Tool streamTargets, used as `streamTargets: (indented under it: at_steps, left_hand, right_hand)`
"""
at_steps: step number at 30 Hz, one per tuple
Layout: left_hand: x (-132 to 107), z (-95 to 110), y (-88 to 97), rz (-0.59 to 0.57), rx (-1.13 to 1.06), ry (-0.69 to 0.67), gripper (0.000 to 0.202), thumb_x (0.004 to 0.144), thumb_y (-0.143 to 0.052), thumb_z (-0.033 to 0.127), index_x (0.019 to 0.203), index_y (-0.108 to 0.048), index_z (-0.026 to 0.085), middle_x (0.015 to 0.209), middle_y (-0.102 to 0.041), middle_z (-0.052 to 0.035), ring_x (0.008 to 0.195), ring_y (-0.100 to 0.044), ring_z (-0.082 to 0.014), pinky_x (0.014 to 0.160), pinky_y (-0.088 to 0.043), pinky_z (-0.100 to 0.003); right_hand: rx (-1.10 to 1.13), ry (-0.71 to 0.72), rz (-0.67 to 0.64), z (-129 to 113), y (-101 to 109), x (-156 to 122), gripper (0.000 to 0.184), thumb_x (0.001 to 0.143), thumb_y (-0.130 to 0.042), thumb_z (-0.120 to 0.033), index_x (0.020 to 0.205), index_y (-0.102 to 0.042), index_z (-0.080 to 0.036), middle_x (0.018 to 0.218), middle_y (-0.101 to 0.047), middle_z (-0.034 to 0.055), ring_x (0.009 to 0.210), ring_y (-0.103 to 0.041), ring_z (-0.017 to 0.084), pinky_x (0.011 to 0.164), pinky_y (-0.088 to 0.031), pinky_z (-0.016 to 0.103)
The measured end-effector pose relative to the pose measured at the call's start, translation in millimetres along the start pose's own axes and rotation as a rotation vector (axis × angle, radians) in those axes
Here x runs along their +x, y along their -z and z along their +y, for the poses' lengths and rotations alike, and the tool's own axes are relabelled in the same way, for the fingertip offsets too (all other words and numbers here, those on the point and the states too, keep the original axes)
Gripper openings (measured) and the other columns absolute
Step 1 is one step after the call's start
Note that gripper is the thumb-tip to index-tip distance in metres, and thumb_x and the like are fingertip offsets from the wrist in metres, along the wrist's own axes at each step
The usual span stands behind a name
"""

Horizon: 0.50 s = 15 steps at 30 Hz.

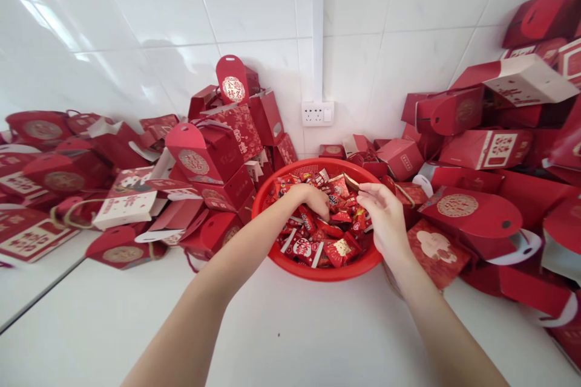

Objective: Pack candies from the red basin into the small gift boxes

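Observation:
A red plastic basket (318, 271) full of several small red wrapped candies (338, 249) stands on the white table against the wall. My left hand (313, 199) reaches into the basket, fingers curled down among the candies. My right hand (384, 214) hovers over the basket's right side and pinches a small brown-and-red candy (351, 182) between thumb and fingers.
Piles of red paper gift boxes (204, 160) lie to the left of the basket, and more gift boxes (481, 148) are stacked to the right. A white wall socket (317, 113) sits above the basket. The white tabletop (295, 338) spreads out in front.

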<state>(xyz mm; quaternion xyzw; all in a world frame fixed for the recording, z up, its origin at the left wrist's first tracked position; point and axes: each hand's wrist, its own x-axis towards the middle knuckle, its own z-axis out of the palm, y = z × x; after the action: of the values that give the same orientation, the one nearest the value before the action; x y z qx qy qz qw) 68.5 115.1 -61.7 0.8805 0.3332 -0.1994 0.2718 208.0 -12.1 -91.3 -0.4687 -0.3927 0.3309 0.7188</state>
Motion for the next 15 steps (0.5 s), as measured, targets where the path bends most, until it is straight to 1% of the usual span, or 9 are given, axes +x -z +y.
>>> streamTargets:
  at_steps: [3,6,8,12,13,15]
  left_hand:
    - [-0.7,-8.5,1.9,-0.040,-0.116,-0.060,0.010,0.050,-0.078,0.026,0.057,-0.073,0.021,0.058,-0.070,0.0028,0.057,-0.059,-0.0158,0.058,-0.046,-0.024]
    - [-11.2,-16.7,7.6,-0.026,-0.258,-0.141,0.010,0.053,-0.079,0.024,0.062,-0.076,0.021,0.063,-0.072,0.0037,0.063,-0.061,-0.0146,0.063,-0.047,-0.022]
    - [-21.6,-22.1,12.4,0.043,-0.395,-0.215,0.015,0.058,-0.080,0.025,0.071,-0.078,0.019,0.070,-0.073,0.0026,0.070,-0.063,-0.0149,0.069,-0.048,-0.023]
    - [-38.7,-27.4,18.4,0.298,-0.656,-0.359,0.030,0.063,-0.084,0.029,0.089,-0.077,0.016,0.088,-0.074,-0.0008,0.083,-0.065,-0.0163,0.081,-0.049,-0.026]
    - [-41.3,-26.8,18.8,0.336,-0.707,-0.379,0.033,0.063,-0.084,0.029,0.092,-0.076,0.016,0.092,-0.074,-0.0016,0.084,-0.065,-0.0163,0.082,-0.050,-0.027]
    - [-44.4,-23.4,18.6,0.360,-0.789,-0.395,0.036,0.064,-0.086,0.028,0.096,-0.075,0.015,0.094,-0.073,-0.0026,0.083,-0.065,-0.0158,0.081,-0.050,-0.028]
  right_hand:
    - [0.009,-0.008,0.010,-0.9,-0.4,-0.5,0.023,0.060,-0.077,-0.031,0.081,-0.070,-0.024,0.093,-0.076,0.0034,0.096,-0.070,0.025,0.097,-0.054,0.046]
    - [0.018,-0.023,0.017,-3.1,-1.3,-1.4,0.022,0.060,-0.076,-0.030,0.080,-0.069,-0.024,0.092,-0.076,0.0034,0.097,-0.069,0.025,0.099,-0.052,0.047]
    - [0.017,-0.027,0.017,-4.2,-1.7,-1.9,0.023,0.059,-0.076,-0.030,0.080,-0.069,-0.023,0.090,-0.075,0.0033,0.096,-0.069,0.025,0.101,-0.051,0.048]
    - [0.007,-0.025,0.012,-4.2,-1.6,-1.8,0.023,0.060,-0.076,-0.030,0.081,-0.069,-0.023,0.089,-0.074,0.0035,0.096,-0.069,0.025,0.103,-0.050,0.050]
    - [0.006,-0.022,0.009,-4.0,-1.5,-1.7,0.023,0.060,-0.076,-0.030,0.081,-0.069,-0.023,0.090,-0.075,0.0035,0.097,-0.070,0.025,0.103,-0.050,0.050]
    - [0.003,-0.012,-0.003,-4.1,-1.5,-1.7,0.024,0.061,-0.077,-0.030,0.083,-0.069,-0.023,0.091,-0.075,0.0036,0.096,-0.070,0.025,0.102,-0.051,0.049]
